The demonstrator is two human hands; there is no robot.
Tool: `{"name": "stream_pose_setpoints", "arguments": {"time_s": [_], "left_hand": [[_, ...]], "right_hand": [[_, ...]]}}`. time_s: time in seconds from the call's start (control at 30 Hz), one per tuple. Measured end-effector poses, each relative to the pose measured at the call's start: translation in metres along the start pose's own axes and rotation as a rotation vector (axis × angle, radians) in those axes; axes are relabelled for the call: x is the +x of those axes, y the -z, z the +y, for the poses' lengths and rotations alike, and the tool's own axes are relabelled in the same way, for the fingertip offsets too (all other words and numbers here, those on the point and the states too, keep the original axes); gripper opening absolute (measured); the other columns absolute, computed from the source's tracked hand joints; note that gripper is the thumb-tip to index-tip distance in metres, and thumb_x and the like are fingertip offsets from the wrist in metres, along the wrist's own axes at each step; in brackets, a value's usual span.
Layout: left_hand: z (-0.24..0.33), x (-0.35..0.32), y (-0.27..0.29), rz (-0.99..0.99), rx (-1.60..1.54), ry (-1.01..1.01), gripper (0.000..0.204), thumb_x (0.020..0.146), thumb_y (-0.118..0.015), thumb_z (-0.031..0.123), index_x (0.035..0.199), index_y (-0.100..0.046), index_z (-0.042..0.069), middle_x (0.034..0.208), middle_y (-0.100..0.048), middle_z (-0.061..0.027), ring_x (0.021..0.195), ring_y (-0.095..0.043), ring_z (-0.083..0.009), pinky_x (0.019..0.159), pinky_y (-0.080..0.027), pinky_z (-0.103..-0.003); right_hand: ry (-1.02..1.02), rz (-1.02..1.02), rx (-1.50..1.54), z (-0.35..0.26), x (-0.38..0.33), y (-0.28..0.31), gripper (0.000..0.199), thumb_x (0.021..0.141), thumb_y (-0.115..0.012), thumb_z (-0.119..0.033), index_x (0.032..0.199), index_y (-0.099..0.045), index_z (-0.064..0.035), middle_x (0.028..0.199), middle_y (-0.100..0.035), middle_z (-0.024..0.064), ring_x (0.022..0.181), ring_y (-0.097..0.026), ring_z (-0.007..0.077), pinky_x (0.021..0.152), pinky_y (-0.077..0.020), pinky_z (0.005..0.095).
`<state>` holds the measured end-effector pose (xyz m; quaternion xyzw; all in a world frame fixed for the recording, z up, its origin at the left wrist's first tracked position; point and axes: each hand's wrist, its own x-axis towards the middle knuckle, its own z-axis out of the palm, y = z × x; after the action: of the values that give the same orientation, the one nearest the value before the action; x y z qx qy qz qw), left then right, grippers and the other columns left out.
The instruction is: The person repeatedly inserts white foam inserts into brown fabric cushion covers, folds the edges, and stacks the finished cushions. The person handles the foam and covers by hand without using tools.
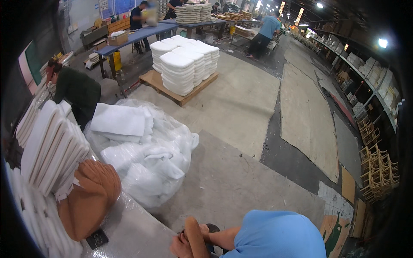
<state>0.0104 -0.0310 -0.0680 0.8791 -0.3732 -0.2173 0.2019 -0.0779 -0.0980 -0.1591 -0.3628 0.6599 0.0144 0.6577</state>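
At the lower edge, my left hand (180, 247) and my right hand (204, 232) close on a brown padded piece (196, 237). It stands roughly upright, curved at the top, and looks like a cushion seen edge-on. My right forearm reaches it from a light blue sleeve. The lower part of the piece runs out of the picture, and most of my fingers are hidden. To the left, a stack of brown fabric pieces (92, 195) leans against white foam pads (53, 146) on a table covered with clear plastic (131, 230).
A black flat object (97, 239) lies beside the brown stack. Past the table sits a big plastic bag of white padding (150, 159). A pallet (185, 99) bears stacked white cushions (178, 64). One person (79, 88) bends at far left; others work at blue tables (137, 35). Chair frames (378, 172) stand right.
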Motion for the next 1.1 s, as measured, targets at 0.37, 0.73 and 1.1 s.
{"name": "stream_pose_setpoints", "arguments": {"time_s": [0.37,0.73,1.1], "left_hand": [[0.013,0.016,0.019,0.074,-0.045,-0.035,0.037,0.103,-0.058,0.041,0.100,-0.067,0.005,0.088,-0.070,-0.0229,0.083,-0.068,-0.0466,0.074,-0.053,-0.055],[-0.013,-0.025,0.028,0.204,0.026,0.070,0.042,0.106,-0.051,0.043,0.110,-0.070,0.005,0.097,-0.072,-0.0254,0.091,-0.069,-0.0482,0.080,-0.054,-0.055],[-0.035,-0.042,0.029,0.148,0.019,0.263,0.049,0.109,-0.046,0.044,0.119,-0.073,0.004,0.105,-0.074,-0.0274,0.096,-0.070,-0.0499,0.083,-0.056,-0.057]], "right_hand": [[-0.042,-0.012,0.240,-0.026,0.013,0.010,0.071,0.107,-0.041,-0.060,0.149,-0.056,-0.0038,0.150,-0.058,0.0234,0.142,-0.050,0.0383,0.116,-0.0381,0.0437],[-0.155,0.028,0.310,0.012,-0.035,-0.006,0.070,0.108,-0.042,-0.056,0.147,-0.057,0.0010,0.149,-0.059,0.0237,0.143,-0.050,0.0337,0.121,-0.0333,0.0419],[-0.059,-0.046,-0.055,0.028,-0.023,0.013,0.071,0.104,-0.049,-0.059,0.143,-0.060,-0.0015,0.143,-0.062,0.0262,0.137,-0.055,0.0377,0.115,-0.0397,0.0442]]}}
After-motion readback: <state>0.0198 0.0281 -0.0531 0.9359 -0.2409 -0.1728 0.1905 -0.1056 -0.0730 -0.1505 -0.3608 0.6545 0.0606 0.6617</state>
